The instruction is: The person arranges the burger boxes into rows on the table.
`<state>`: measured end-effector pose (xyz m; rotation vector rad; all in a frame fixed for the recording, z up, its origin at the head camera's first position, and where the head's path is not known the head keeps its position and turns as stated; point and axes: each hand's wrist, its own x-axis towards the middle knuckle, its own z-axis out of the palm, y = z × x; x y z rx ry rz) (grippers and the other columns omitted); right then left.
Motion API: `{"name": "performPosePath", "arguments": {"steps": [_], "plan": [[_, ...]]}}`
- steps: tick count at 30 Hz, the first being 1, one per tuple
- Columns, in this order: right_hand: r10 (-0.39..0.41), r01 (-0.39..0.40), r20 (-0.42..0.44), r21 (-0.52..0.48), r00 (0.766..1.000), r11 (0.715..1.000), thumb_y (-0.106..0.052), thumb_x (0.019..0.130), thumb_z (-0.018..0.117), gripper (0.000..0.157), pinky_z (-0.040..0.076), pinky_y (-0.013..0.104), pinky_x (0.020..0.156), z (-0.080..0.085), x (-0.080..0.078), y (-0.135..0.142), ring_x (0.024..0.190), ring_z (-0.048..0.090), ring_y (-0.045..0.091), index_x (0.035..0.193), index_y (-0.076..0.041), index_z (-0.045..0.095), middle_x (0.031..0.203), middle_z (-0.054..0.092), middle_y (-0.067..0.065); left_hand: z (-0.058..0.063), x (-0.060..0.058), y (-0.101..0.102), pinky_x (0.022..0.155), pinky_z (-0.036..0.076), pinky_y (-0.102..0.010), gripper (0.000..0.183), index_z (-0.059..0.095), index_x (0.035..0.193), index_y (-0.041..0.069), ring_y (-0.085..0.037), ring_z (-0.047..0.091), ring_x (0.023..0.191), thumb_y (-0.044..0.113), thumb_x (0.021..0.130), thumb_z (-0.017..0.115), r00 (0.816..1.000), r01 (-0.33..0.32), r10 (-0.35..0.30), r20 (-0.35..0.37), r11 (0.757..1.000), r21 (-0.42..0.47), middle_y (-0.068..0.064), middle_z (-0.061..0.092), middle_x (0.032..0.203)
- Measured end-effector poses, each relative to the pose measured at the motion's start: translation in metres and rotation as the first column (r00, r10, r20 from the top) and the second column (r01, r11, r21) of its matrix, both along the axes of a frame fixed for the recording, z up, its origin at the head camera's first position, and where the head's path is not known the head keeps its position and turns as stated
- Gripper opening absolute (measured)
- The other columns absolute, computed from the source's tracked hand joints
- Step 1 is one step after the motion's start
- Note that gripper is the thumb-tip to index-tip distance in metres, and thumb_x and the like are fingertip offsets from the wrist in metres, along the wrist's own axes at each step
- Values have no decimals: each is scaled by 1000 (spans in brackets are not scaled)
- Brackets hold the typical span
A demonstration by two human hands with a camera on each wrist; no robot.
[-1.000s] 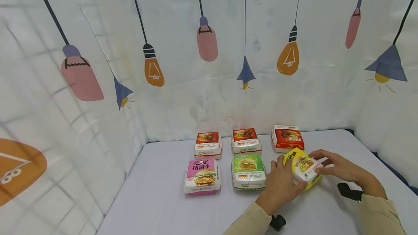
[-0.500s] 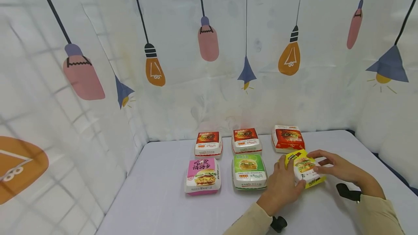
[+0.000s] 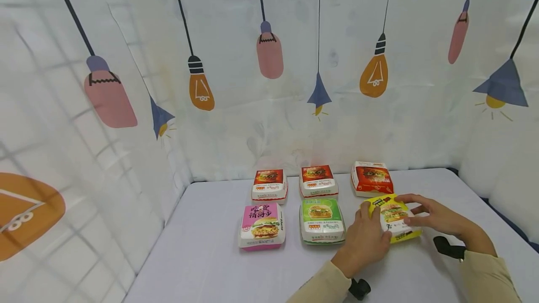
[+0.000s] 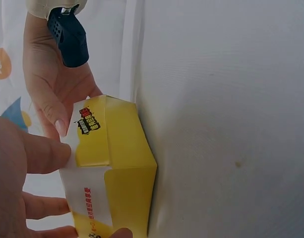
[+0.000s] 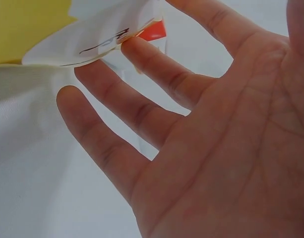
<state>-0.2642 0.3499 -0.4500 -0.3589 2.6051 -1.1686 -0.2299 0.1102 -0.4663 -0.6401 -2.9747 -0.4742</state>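
A yellow and white burger box sits level, seemingly on the white table, at the right of the front row. My left hand holds its left side, fingertips on the far left edge and thumb near the front. From the right, my right hand holds the far right corner between fingers and thumb. The left wrist view shows the yellow side wall of the burger box close up, with left fingers against its top. Seen from the right wrist, fingertips of the right hand touch the box's far edge.
Left of the yellow box stand a green burger box and a pink burger box. Behind them is a row of red and white burger boxes. A lamp-print curtain borders the table.
The yellow burger box, tilted a second ago, has come down level between both hands. My left hand has shifted slightly with it; the other boxes stay put.
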Motion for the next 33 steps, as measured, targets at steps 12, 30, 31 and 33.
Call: {"name": "performPosePath", "arguments": {"steps": [12, 30, 31, 33], "plan": [[-3, 3, 22, 8, 1000, 1000, -35, 94, 71, 69, 52, 40, 77, 1, 1, -1, 116, 55, 36, 151, -8, 43, 156, 32, 32, 2, 2, -1, 87, 58, -30, 56, 47, 150, 26, -12, 45, 141, 48, 100, 60, 999, 8, -9, 48, 1000, 26, 6, 31, 161], [-11, 11, -3, 39, 1000, 999, -36, 92, 72, 70, 56, 50, 80, 6, 3, 0, 117, 56, 37, 150, -9, 44, 155, 34, 33, 6, 2, -2, 91, 57, -30, 56, 46, 151, 27, -13, 42, 145, 45, 100, 60, 998, 11, -12, 54, 1000, 24, 5, 29, 163], [-11, 12, -10, 38, 1000, 999, -36, 92, 72, 70, 56, 50, 79, 6, 3, 0, 117, 57, 37, 150, -9, 45, 155, 35, 32, 7, 2, -2, 91, 57, -30, 55, 46, 150, 28, -13, 42, 144, 46, 100, 60, 999, 9, -11, 53, 1000, 30, 5, 29, 163], [-15, 16, -29, 41, 999, 999, -35, 93, 72, 69, 56, 51, 79, 7, 3, 0, 116, 57, 37, 150, -8, 45, 154, 37, 32, 9, 2, -4, 90, 57, -30, 55, 46, 150, 28, -13, 43, 143, 46, 100, 60, 999, 8, -10, 45, 999, 43, 5, 30, 163]]}}
